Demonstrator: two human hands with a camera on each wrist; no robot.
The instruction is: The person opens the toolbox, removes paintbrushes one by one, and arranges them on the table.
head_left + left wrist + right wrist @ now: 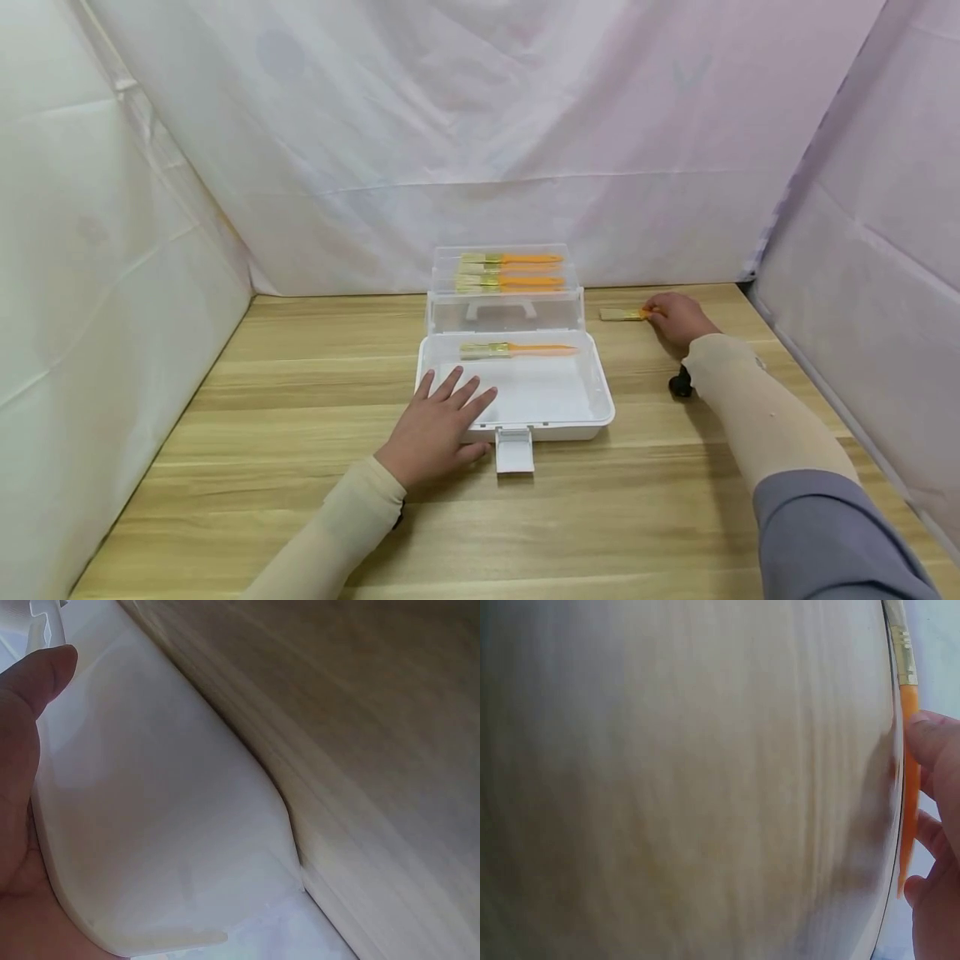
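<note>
1. A paintbrush (617,314) is held by its orange handle in the right hand (681,320); the handle is pinched between thumb and fingers, as is confirmed in the right wrist view.
2. From that grip, the metal band and pale bristles are pointed to the left, toward the box; whether the brush is touching the wooden table (300,433) or raised just above it cannot be told.
3. To the left of the grip and a little nearer the wearer, a white box (602,408) is set on the table, well apart from the fingers, with its clear lid (450,315) opened away at the back.
4. Over the box's front left corner, the left hand (431,433) is laid with fingers straight and spread apart; the thumb is placed along the outer front wall, and nothing is gripped.
5. Beyond the left fingertips, a second brush (517,350) is laid inside the box, near its back edge, with its bristles to the left.
6. Farther back, a group of brushes (525,282) is seen at the lid; whether they are held in it or behind it cannot be told.
7. Just right of the left thumb, a white latch (514,456) is hung open at the box's front.
</note>
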